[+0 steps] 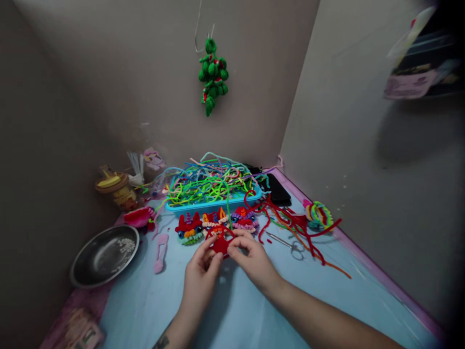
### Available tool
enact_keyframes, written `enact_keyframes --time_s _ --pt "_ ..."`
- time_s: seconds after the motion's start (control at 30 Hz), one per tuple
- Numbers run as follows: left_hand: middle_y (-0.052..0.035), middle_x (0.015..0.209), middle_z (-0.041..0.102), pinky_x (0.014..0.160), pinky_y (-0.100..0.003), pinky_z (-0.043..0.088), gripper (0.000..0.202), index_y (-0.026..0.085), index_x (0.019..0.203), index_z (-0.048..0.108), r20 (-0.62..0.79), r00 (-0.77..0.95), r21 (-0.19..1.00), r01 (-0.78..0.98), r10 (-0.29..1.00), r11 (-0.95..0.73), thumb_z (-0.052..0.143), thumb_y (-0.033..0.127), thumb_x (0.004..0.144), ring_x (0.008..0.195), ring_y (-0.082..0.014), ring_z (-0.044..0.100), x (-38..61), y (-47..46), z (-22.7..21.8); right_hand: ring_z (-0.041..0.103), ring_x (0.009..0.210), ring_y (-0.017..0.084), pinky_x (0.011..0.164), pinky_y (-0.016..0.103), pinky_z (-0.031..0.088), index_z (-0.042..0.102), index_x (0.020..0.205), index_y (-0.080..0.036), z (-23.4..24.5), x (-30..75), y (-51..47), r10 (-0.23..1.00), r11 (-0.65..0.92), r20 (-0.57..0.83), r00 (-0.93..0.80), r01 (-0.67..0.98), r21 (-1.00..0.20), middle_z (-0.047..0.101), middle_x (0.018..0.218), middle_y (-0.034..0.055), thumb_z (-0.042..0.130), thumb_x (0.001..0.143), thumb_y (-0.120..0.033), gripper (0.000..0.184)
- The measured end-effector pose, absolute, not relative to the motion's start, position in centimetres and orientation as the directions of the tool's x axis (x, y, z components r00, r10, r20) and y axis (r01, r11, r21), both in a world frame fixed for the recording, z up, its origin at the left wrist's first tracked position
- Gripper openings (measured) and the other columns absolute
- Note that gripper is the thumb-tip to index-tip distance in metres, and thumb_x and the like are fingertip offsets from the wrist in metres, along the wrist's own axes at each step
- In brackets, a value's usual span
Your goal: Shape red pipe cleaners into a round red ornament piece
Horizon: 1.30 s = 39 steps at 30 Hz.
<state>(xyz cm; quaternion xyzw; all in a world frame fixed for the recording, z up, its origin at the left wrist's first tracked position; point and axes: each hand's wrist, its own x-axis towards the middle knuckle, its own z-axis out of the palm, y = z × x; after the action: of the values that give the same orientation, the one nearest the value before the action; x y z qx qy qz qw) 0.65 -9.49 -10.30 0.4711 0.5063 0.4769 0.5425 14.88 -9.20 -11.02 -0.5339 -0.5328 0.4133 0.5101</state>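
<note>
Head view shows the red piece (pixel 220 246) held up over the table (pixel 174 291), pinched at its sides by the fingertips of the left hand (pixel 201 265) and right hand (pixel 253 262); light, even pressure should keep its loops unbent. Just beyond sit three figures (pixel 214 221), then the tray (pixel 203 208), with scissors (pixel 285 242) to the right.

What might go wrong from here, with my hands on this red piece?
The red piece is pinched in the fingertips of your left hand and right hand, so it may slip or bend.
The colorful figures sit just beyond your fingers and could get bumped.
The scissors lie right of your right hand; reaching sideways might catch them.
</note>
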Motion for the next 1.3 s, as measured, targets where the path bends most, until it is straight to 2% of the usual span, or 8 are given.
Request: enact_keyframes --time_s 0.33,0.5,0.6,0.67,0.8,0.9,1.07,1.3 --pt "-0.0014 0.067 0.066 0.056 -0.02 0.042 0.052 0.015 0.112 0.057 -0.141 0.014 0.986 -0.088 0.99 0.142 0.071 0.036 0.067 0.061 -0.0118 0.058 0.2 -9.2 -10.4 0.05 0.109 0.021 0.093 0.032 0.038 0.061 0.068 -0.019 -10.9 14.3 -9.9 0.968 0.198 0.23 0.103 0.253 -0.947 0.054 0.107 0.0079 0.057 0.079 -0.025 0.013" --pt "-0.0006 0.065 0.066 0.054 -0.019 0.041 0.051 0.016 0.111 0.058 -0.116 -0.015 0.991 -0.063 0.993 0.115 0.07 0.038 0.067 0.057 -0.0108 0.056 0.0 -9.1 -10.4 0.057 0.087 0.018 0.076 0.028 0.044 0.059 0.071 -0.019 -9.8 16.8 -8.5 0.908 0.322 0.384 0.171 0.303 -0.897 0.061 0.088 0.0057 0.049 0.085 -0.032 0.022" --pt "-0.0009 0.067 0.066 0.058 -0.02 0.042 0.05 0.016 0.111 0.059 -0.107 -0.021 0.993 -0.056 0.994 0.105 0.07 0.038 0.067 0.062 -0.012 0.058 -0.1 -9.1 -10.5 0.056 0.069 0.016 0.063 0.026 0.044 0.059 0.075 -0.018 -9.6 19.6 -6.9 0.877 0.227 0.362 0.316 0.391 -0.892 0.06 0.071 0.0021 0.048 0.083 -0.034 0.022" --pt "-0.0011 0.069 0.066 0.059 -0.02 0.042 0.049 0.017 0.112 0.059 -0.102 -0.019 0.993 -0.057 0.995 0.1 0.069 0.037 0.068 0.064 -0.0123 0.059 -0.2 -9.1 -10.5 0.057 0.07 0.017 0.064 0.027 0.044 0.059 0.08 -0.017 -10.2 21.6 -5.6 0.854 0.151 0.352 0.383 0.466 -0.872 0.062 0.075 0.0031 0.045 0.084 -0.033 0.021" --pt "-0.0002 0.069 0.065 0.056 -0.018 0.04 0.048 0.017 0.113 0.058 -0.096 -0.011 0.994 -0.046 0.995 0.095 0.068 0.037 0.07 0.062 -0.0105 0.056 -0.3 -9.1 -10.7 0.058 0.076 0.017 0.068 0.026 0.044 0.059 0.091 -0.016 -12.0 24.5 -3.6 0.862 -0.039 0.351 0.366 0.738 -0.674 0.064 0.086 0.006 0.039 0.083 -0.023 0.023" --pt "-0.0008 0.07 0.066 0.056 -0.018 0.039 0.05 0.016 0.115 0.056 -0.099 -0.001 0.994 -0.046 0.995 0.099 0.068 0.038 0.071 0.062 -0.0105 0.056 -0.4 -9.1 -10.7 0.057 0.084 0.019 0.073 0.027 0.042 0.061 0.084 -0.017 -13.1 25.2 -3.0 0.888 -0.071 0.33 0.319 0.806 -0.587 0.063 0.091 0.0069 0.045 0.078 -0.016 0.018" --pt "-0.0011 0.069 0.066 0.057 -0.02 0.041 0.051 0.015 0.113 0.056 -0.103 -0.01 0.992 -0.07 0.995 0.102 0.068 0.038 0.069 0.064 -0.0123 0.058 -0.3 -9.1 -10.4 0.057 0.082 0.023 0.062 0.028 0.035 0.059 0.088 -0.018 -13.6 25.0 -2.9 0.905 -0.17 0.277 0.324 0.871 -0.462 0.062 0.089 0.0097 0.052 0.076 -0.018 0.014" --pt "-0.0003 0.067 0.066 0.055 -0.02 0.041 0.049 0.017 0.113 0.057 -0.092 -0.023 0.994 -0.065 0.996 0.09 0.069 0.037 0.069 0.061 -0.0123 0.057 -0.2 -9.1 -10.3 0.059 0.077 0.021 0.058 0.027 0.031 0.056 0.096 -0.019 -13.4 24.8 -3.2 0.913 -0.214 0.242 0.329 0.89 -0.403 0.065 0.084 0.0079 0.046 0.081 -0.015 0.019"
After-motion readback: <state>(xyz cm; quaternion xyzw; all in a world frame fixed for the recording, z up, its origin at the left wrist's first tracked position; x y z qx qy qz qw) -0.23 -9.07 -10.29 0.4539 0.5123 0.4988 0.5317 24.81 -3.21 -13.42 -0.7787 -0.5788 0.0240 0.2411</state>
